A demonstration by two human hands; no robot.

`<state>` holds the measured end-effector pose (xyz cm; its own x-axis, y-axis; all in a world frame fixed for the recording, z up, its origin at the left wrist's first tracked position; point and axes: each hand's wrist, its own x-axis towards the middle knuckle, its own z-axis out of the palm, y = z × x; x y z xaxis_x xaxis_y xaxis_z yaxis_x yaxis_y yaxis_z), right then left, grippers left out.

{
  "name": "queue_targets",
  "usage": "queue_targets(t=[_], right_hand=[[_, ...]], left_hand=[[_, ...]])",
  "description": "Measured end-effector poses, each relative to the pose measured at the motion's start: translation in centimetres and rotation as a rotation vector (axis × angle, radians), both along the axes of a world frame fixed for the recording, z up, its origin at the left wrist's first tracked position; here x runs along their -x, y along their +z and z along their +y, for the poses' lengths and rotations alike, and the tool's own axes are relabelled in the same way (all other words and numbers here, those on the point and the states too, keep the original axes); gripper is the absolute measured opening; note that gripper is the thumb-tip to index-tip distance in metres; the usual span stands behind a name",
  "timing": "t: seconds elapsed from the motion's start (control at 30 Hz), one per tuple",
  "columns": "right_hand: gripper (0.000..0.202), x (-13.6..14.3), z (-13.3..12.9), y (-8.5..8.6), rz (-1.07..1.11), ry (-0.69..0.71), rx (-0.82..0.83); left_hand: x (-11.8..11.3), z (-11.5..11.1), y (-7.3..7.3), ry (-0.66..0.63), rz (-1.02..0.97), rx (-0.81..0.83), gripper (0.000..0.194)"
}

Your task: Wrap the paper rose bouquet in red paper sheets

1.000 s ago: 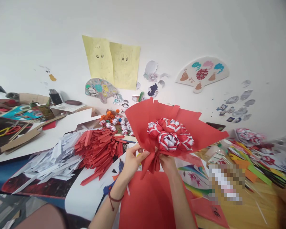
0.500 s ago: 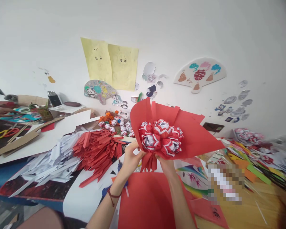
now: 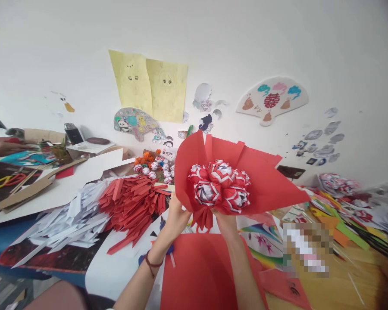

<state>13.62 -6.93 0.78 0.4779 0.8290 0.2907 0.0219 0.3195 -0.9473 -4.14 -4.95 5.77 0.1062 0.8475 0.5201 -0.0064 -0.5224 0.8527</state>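
A bouquet of several red-and-white folded paper flowers point(image 3: 220, 185) sits inside a red paper wrapper point(image 3: 268, 185), held up in front of me. My left hand point(image 3: 177, 215) grips the wrapper's lower left side, its fingertips partly hidden behind the paper. At the lower right of the wrapper, my right hand point(image 3: 225, 221) closes on the base, most of its fingers out of sight. Pleated red paper ends point(image 3: 203, 217) hang between the hands. Below lies a large red sheet point(image 3: 197, 271).
Piles of white strips point(image 3: 74, 219) and red strips point(image 3: 134, 202) lie at left. Small paper flowers point(image 3: 151, 168) stand behind them. Colored paper and black scissors point(image 3: 371, 237) are at right. Another person's hand point(image 3: 6, 148) shows at far left, near yellow-and-red scissors point(image 3: 6, 181).
The wrapper's left edge has shifted slightly left and its right tip slightly right. My left hand has moved a little along the wrapper. The other person's hand at far left has shifted.
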Motion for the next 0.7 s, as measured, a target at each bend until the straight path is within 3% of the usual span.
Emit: queue_targets(t=[0.27, 0.33, 0.4, 0.47, 0.57, 0.7], right_hand=[[0.047, 1.1, -1.1, 3.0, -0.094, 0.011, 0.006], [0.05, 1.2, -1.2, 3.7, -0.091, 0.007, -0.032], [0.041, 1.2, -1.3, 4.2, -0.106, 0.053, -0.034], [0.029, 1.2, -1.3, 4.4, -0.149, 0.115, -0.014], [0.029, 1.4, -1.2, 4.3, -0.197, 0.097, -0.02], [0.036, 1.4, -0.8, 3.3, -0.151, 0.011, -0.046]], left_hand=[[-0.6, 0.3, -0.5, -0.008, 0.023, -0.025, 0.031], [-0.5, 0.5, -0.1, 0.012, 0.063, -0.086, 0.027], [-0.3, 0.5, 0.4, 0.003, 0.125, -0.128, 0.017], [-0.2, 0.6, 0.7, 0.018, 0.191, -0.135, 0.014], [-0.3, 0.7, 0.9, 0.066, 0.235, -0.122, 0.015], [-1.1, 0.9, 0.2, 0.038, 0.084, -0.08, 0.02]])
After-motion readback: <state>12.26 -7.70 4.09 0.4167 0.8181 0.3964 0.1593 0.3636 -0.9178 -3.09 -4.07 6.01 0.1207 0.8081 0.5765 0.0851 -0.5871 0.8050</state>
